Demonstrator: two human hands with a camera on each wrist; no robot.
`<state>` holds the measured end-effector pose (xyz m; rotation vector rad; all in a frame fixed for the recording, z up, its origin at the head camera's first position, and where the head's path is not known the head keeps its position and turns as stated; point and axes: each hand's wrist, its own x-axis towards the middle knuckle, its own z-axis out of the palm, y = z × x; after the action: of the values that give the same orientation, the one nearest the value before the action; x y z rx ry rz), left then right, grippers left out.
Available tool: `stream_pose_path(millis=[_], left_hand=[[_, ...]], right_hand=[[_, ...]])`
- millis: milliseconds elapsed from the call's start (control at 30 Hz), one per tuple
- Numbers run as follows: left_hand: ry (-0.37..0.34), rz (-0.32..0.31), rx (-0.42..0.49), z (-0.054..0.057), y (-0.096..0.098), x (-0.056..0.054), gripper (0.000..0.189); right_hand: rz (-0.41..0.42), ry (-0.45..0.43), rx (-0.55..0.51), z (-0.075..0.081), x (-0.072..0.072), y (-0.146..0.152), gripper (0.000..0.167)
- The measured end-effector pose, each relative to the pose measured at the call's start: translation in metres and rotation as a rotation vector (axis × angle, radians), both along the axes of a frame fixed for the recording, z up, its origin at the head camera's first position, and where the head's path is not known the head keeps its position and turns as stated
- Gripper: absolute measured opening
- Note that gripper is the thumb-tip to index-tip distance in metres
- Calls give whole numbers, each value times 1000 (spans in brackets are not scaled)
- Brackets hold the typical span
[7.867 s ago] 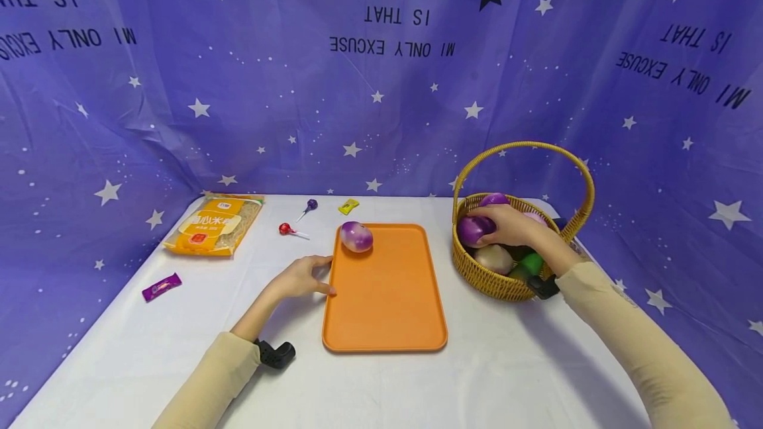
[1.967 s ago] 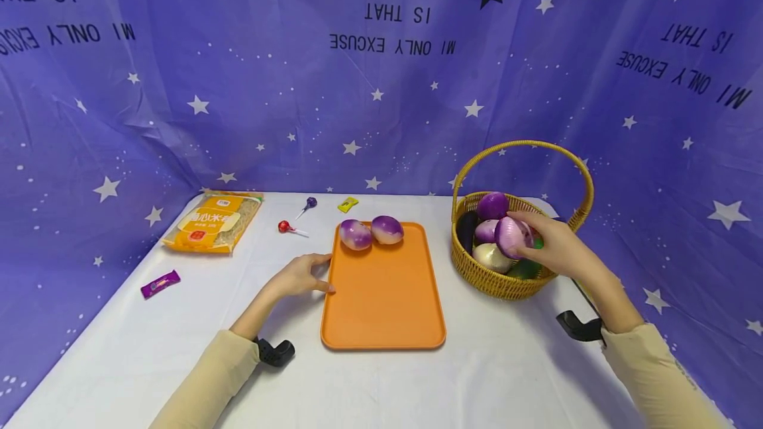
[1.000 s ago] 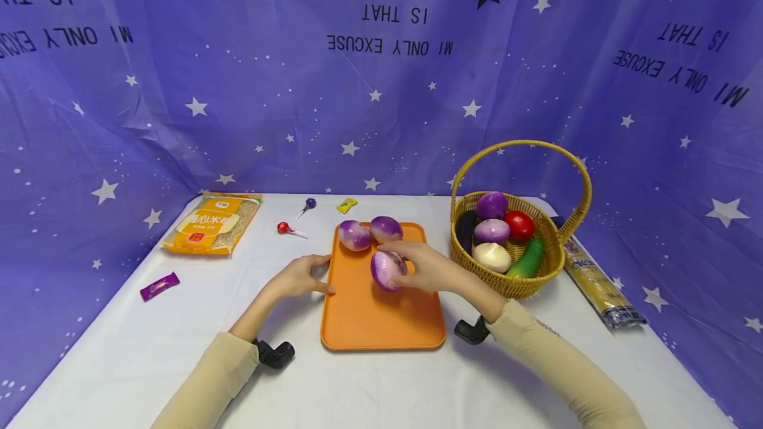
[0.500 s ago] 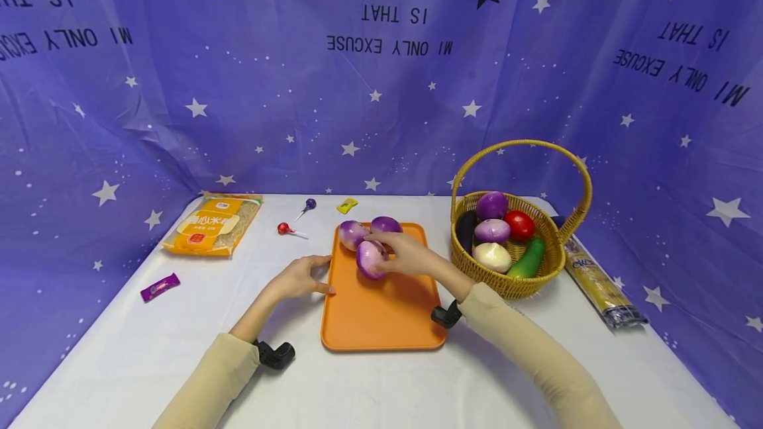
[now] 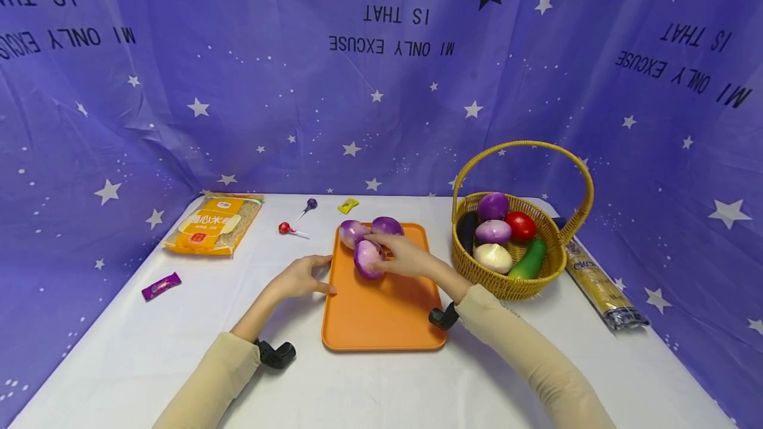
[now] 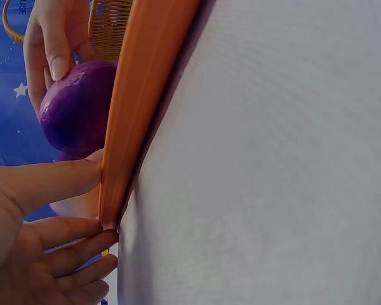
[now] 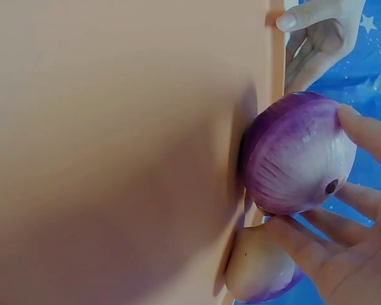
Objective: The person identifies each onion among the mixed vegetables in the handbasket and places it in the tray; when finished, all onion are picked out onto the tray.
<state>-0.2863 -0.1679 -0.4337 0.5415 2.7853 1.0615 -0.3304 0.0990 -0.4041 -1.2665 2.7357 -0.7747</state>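
My right hand (image 5: 405, 255) pinches a purple-and-white onion (image 5: 367, 259) between thumb and fingers, low over the orange tray (image 5: 387, 316). In the right wrist view this onion (image 7: 298, 155) overlaps the tray's surface. Behind it, along the tray's far edge, lie two more onions: one at the left corner (image 5: 352, 233), the other to its right (image 5: 387, 225), partly hidden by my fingers. My left hand (image 5: 298, 277) rests at the tray's left rim with relaxed fingers. In the left wrist view its thumb (image 6: 63, 181) and fingertips touch the tray's side.
A wicker basket (image 5: 507, 286) on the right holds two purple onions, an eggplant, a tomato, a whitish round vegetable and a cucumber. A noodle packet (image 5: 605, 286) lies beyond it. At the left are a yellow food bag (image 5: 214, 225), two lollipops (image 5: 286, 228) and wrapped candies (image 5: 161, 286).
My right hand first put an onion from the basket onto the tray, then lifted out another. It has carried this one left and down beside the other two. The left hand stays put.
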Motion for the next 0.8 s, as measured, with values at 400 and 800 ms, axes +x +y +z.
stream_pose_path(millis=[400,800], left_hand=[[31,-17,0,-1,0,0,77],[30,-16,3,-2,-1,0,78]], right_hand=[[35,85,39,-4,0,-3,65],[38,-1,-58,-11,1,5,57]])
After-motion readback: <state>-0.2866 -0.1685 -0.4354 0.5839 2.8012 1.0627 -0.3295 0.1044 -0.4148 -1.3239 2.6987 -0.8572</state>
